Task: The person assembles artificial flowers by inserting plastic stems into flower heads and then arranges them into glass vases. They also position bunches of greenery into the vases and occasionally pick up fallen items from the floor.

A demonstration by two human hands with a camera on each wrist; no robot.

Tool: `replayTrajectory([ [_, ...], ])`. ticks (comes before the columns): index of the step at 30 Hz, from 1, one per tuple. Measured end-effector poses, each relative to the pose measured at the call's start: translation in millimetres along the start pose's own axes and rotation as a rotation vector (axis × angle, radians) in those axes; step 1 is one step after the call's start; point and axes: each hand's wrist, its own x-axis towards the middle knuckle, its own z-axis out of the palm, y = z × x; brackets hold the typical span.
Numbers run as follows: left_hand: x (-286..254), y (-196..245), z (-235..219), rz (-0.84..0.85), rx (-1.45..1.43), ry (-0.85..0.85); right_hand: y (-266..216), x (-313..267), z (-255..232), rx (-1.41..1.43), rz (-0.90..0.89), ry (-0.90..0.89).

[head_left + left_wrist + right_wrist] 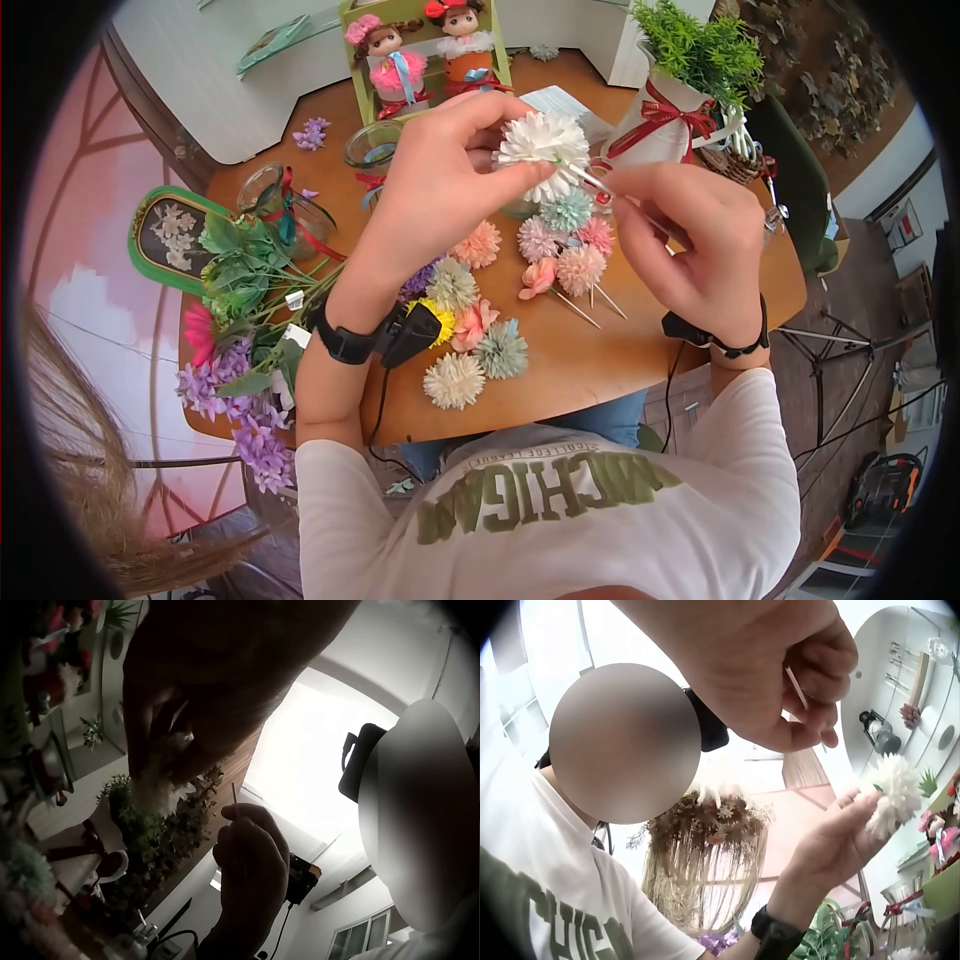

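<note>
Above the far half of the tabletop [650, 350], the fingers of the left hand [440, 180] grasp a white flower [545, 145], thumb against its underside, where a bit of green shows. The fingers of the right hand [700, 235] pinch a thin stick [798, 686]; in the wrist views it is apart from the flower.

Below and between the hands lie loose flower heads [580, 270] in pink, peach and teal, some on sticks that point toward the near edge. More blooms [502, 348], gray-green, cream, yellow and coral, lie nearer that edge. Along the left edge spread long-stemmed flowers [250, 385] with green leaves and purple petals; by the far left corner is a green oval frame [172, 240]. Two glass jars with ribbons stand toward the far edge, near two dolls in a green box [352, 50]. A white vase [655, 115] of greenery, tied with red ribbon, stands toward the far right corner.

Beyond, a pink patterned wall [85, 300] rises at the left; at the right are a dark green chair [800, 180], a tripod [820, 350] and a plank floor [850, 300].
</note>
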Motion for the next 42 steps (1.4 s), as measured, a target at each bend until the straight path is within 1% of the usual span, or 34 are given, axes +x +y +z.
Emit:
replayTrajectory([
  [1, -0.5, -0.9, 0.7, 0.051, 0.011, 0.020, 4.3, -1.8, 3.3, -0.007, -0.017, 0.004],
  [2, -1.3, 1.8, 0.8, 0.049, 0.011, 0.020, 7.1, -1.3, 4.0, -0.005, -0.016, 0.003],
  [4, -1.2, 11.3, 0.9, 0.033, 0.193, 0.001, 13.7, 0.1, 4.7, -0.034, -0.059, -0.008],
  [8, -1.1, 9.9, 1.6, 0.045, 0.221, -0.008, 20.2, 0.4, 8.4, -0.030, -0.043, -0.001],
  [10, -0.9, 7.2, 1.0, 0.075, 0.279, -0.004, 22.5, -0.3, 10.3, -0.040, -0.048, -0.003],
  [17, -1.6, 8.9, 2.3, 0.070, 0.325, -0.031, 29.9, -1.2, 16.3, -0.068, -0.054, -0.001],
  [23, -1.1, 9.5, 3.2, 0.090, 0.366, -0.020, 28.4, -2.1, 14.6, -0.098, -0.059, 0.022],
  [25, -1.1, 9.1, 3.3, 0.086, 0.356, -0.017, 27.4, -3.5, 8.8, -0.095, -0.042, -0.079],
  [26, -1.2, 8.7, 3.3, 0.087, 0.356, -0.018, 28.1, -3.1, 10.6, -0.096, -0.042, -0.078],
  [28, -1.3, 8.2, 2.9, 0.101, 0.372, -0.023, 30.0, -1.9, 16.3, -0.088, -0.068, 0.014],
  [29, -1.3, 9.1, 3.0, 0.101, 0.373, -0.024, 29.7, -1.9, 16.0, -0.088, -0.067, 0.016],
  [35, -5.1, 10.8, 9.1, 0.119, 0.373, -0.017, 30.2, -4.4, 16.7, -0.142, -0.085, -0.040],
  [37, -5.6, 8.4, 11.2, 0.134, 0.430, -0.045, 29.4, -4.9, 13.5, -0.143, -0.071, -0.150],
  [38, -6.2, 9.1, 12.2, 0.132, 0.428, -0.047, 29.0, -5.2, 15.2, -0.142, -0.067, -0.151],
  [40, -7.1, 12.7, 13.8, 0.179, 0.478, -0.040, 28.3, -4.4, 20.1, -0.148, -0.092, -0.079],
  [42, -7.7, 16.3, 14.3, 0.165, 0.479, -0.039, 28.8, -4.5, 20.5, -0.142, -0.094, -0.079],
])
